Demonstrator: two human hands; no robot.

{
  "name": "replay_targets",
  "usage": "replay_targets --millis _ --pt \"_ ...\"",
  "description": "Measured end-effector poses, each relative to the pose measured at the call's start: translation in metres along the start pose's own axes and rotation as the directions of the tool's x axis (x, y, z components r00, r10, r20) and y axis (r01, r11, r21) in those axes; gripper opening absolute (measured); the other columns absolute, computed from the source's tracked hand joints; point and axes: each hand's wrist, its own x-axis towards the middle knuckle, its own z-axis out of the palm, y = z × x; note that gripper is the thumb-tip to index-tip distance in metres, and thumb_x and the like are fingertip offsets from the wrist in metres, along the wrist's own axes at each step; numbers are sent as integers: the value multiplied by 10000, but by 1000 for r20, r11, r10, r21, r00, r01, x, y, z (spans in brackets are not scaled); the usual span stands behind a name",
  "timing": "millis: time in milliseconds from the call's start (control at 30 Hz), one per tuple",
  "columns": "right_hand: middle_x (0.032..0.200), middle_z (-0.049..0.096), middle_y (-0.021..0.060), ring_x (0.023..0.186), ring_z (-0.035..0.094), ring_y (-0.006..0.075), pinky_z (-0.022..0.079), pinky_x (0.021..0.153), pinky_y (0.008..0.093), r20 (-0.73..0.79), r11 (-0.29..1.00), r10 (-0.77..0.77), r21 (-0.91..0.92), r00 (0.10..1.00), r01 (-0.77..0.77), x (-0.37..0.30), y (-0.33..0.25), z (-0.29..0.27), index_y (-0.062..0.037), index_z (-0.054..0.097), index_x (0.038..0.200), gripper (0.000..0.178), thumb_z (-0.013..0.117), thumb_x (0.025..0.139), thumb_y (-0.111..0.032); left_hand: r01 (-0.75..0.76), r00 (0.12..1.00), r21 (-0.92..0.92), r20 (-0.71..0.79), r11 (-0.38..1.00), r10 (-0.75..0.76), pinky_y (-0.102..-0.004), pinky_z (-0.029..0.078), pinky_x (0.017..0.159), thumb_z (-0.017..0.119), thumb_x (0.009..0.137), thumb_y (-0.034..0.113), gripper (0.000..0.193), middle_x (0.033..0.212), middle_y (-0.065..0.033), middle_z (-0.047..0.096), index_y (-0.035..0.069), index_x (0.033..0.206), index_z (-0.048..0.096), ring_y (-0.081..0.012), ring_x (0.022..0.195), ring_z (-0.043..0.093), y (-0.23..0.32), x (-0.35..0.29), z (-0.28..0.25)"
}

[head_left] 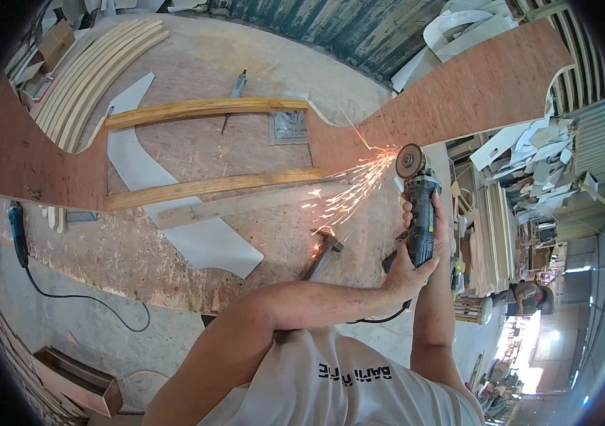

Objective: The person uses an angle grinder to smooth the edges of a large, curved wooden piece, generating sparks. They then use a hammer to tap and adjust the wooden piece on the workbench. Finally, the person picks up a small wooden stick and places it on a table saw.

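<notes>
With fingers (407,215) of right hand (441,226) and left hand (407,275) wrapped round the angle grinder (422,221), keep the disc (409,162) steady at the near edge of the plywood panel (466,92), apparently touching, and sparks (356,190) streaming leftward, clear of forearms.

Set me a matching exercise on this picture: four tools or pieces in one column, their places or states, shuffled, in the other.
1. Angle grinder
2. Hammer
3. White curved sheet
4. Teal-and-black power tool

A. Lying beneath two wooden bars
B. At the far left, with a black cord trailing
C. Held by the left hand and right hand
D. On the worn table, just below the sparks

Pairs: 1-C, 2-D, 3-A, 4-B
</notes>
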Motion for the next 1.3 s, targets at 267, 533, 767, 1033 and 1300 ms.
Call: replay_targets --millis 267,533,767,1033,1300 --pt "1015 645 162 805 680 241 603 727 345 44 999 1 -41 999 0 6 -3 -16 63 403 1365 781 616 911 -535 -54 998 -8 -39 999 53 -345 469 901 740 859 287 649 1132 -133 550 -32 1300 385 -193 1045 554 -12 8 2" --pt "956 652 134 753 678 234 599 642 342 -72 999 10 -33 997 -12 8 9 -11 26 488 1288 676 586 923 -535 -32 999 -7 -33 999 31 -336 483 871 742 863 304 642 1108 -118 548 -25 1274 374 -178 1009 566 -19 8 -7" --pt "937 653 132 747 670 218 590 674 336 -45 995 -78 -70 996 75 3 13 0 43 495 1264 659 573 934 -522 -129 990 189 -24 973 136 -343 476 891 738 861 329 702 1106 -130 559 -31 1326 355 -198 1016 574 -47 13 -8" --pt "927 654 121 744 672 207 593 670 320 -78 989 -97 -120 992 87 2 8 4 40 504 1254 638 570 937 -511 -44 999 73 25 996 43 -336 484 869 733 864 292 649 1087 -116 559 -30 1300 376 -179 996 572 -12 6 -13" --pt "928 651 133 733 679 222 599 649 316 -134 990 -127 -79 983 117 4 12 17 19 525 1204 588 586 930 -498 -115 993 49 12 992 114 -312 488 845 740 858 284 637 1065 -92 548 -25 1289 388 -155 976 561 -24 15 -18"
